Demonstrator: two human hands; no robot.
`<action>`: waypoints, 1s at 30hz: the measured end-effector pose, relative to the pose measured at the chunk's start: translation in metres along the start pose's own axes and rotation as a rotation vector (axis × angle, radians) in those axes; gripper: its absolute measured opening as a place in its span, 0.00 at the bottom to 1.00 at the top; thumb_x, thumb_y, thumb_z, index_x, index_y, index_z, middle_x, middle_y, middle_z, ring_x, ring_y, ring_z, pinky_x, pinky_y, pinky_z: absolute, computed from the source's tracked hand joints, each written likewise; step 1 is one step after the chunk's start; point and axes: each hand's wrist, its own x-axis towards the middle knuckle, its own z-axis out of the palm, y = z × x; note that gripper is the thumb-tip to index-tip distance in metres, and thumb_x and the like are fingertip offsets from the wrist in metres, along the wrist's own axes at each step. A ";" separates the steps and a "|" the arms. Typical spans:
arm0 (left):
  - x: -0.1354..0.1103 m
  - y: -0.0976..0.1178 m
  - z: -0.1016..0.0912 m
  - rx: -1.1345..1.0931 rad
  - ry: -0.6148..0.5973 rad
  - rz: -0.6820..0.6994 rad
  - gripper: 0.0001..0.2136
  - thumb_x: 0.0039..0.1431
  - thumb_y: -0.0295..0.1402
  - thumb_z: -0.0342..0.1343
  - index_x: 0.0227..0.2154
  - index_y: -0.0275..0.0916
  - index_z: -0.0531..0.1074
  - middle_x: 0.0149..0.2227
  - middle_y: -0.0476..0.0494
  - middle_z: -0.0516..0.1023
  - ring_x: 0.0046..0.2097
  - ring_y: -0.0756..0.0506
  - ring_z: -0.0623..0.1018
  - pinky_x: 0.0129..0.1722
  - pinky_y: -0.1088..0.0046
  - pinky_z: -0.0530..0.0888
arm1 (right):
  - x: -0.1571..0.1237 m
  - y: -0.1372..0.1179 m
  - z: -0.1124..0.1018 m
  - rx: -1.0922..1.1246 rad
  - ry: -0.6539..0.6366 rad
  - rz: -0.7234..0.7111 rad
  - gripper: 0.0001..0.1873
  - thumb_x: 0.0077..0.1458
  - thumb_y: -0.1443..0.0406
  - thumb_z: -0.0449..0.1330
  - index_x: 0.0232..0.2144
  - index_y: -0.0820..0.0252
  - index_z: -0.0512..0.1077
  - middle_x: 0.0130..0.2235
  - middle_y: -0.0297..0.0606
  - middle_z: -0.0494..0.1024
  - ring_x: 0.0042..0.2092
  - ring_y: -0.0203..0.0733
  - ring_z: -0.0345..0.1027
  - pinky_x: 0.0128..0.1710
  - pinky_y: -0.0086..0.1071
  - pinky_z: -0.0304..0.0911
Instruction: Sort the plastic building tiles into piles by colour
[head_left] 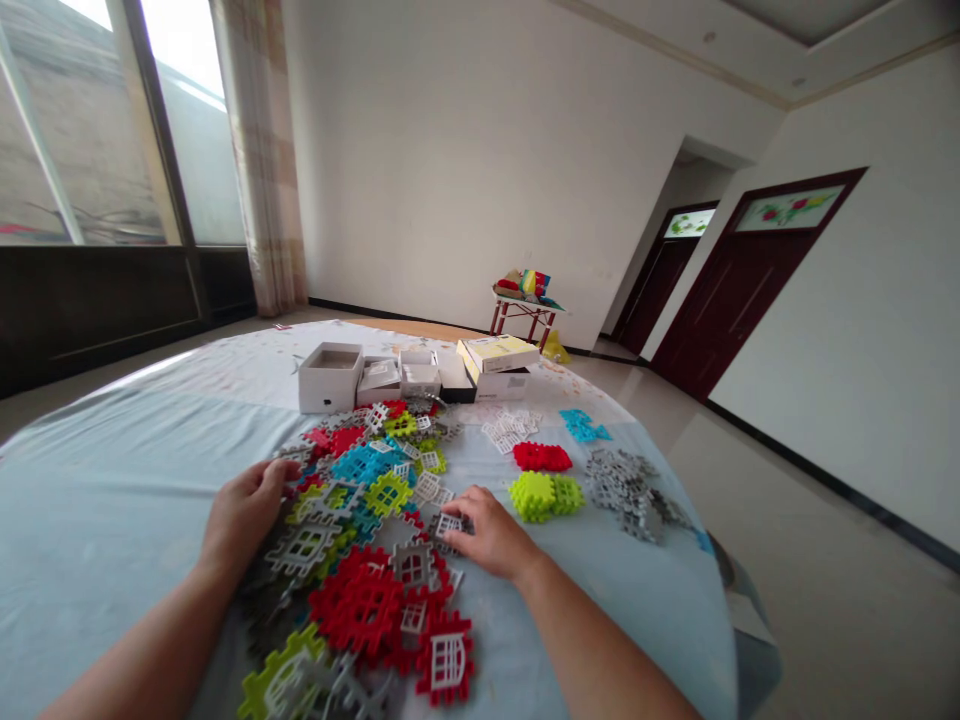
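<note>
A heap of interlocking plastic building tiles, in red (358, 600), lime green (388, 494), blue (364, 462) and grey (304, 548), lies spread between my hands. At its left edge is my left hand (249, 508), fingers curled together; what they pinch, if anything, is hidden. On the heap's right side, my right hand (491, 532) has its thumb and fingers around a grey tile with a white window insert (448, 524). A red tile with a white window (448, 662) lies nearest me. Loose white window pieces (429, 487) lie among the tiles.
Right of the heap are separate piles: white window pieces (513, 430), red tiles (541, 457), lime green tiles (546, 495), blue tiles (585, 425) and grey tiles (626, 485). Open white boxes (330, 378) and a yellow-lidded box (498, 353) stand behind, on the cloth-covered round table (150, 480).
</note>
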 end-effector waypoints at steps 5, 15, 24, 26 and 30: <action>-0.003 0.003 -0.004 -0.009 0.001 -0.011 0.18 0.52 0.45 0.43 0.34 0.36 0.70 0.31 0.44 0.76 0.32 0.46 0.75 0.30 0.75 0.69 | -0.001 0.006 0.006 0.099 0.082 -0.003 0.14 0.47 0.64 0.61 0.39 0.58 0.72 0.36 0.37 0.71 0.41 0.39 0.64 0.43 0.31 0.60; -0.069 0.074 0.013 0.351 -0.120 0.647 0.15 0.54 0.44 0.44 0.36 0.43 0.70 0.41 0.44 0.75 0.44 0.45 0.72 0.45 0.73 0.65 | -0.005 0.018 0.005 0.242 0.386 0.188 0.11 0.51 0.65 0.52 0.35 0.62 0.73 0.33 0.39 0.75 0.32 0.36 0.67 0.34 0.28 0.63; -0.089 0.121 0.083 0.616 -0.704 0.799 0.16 0.54 0.43 0.44 0.38 0.45 0.73 0.38 0.43 0.75 0.42 0.44 0.72 0.42 0.69 0.65 | -0.024 0.026 -0.007 0.366 0.260 0.261 0.12 0.53 0.64 0.51 0.35 0.62 0.73 0.25 0.35 0.75 0.26 0.34 0.66 0.27 0.25 0.61; -0.085 0.119 0.092 0.674 -0.749 0.799 0.15 0.51 0.43 0.47 0.35 0.45 0.74 0.36 0.44 0.75 0.40 0.44 0.72 0.40 0.70 0.65 | -0.026 0.026 -0.006 0.350 0.245 0.221 0.12 0.53 0.64 0.51 0.35 0.61 0.73 0.26 0.35 0.75 0.28 0.35 0.68 0.28 0.25 0.61; -0.074 0.118 0.100 0.631 -0.825 0.678 0.15 0.50 0.43 0.46 0.28 0.42 0.74 0.30 0.46 0.74 0.33 0.47 0.71 0.33 0.74 0.64 | -0.026 0.027 -0.006 0.340 0.225 0.184 0.12 0.53 0.64 0.52 0.35 0.59 0.74 0.26 0.35 0.76 0.30 0.36 0.69 0.31 0.26 0.62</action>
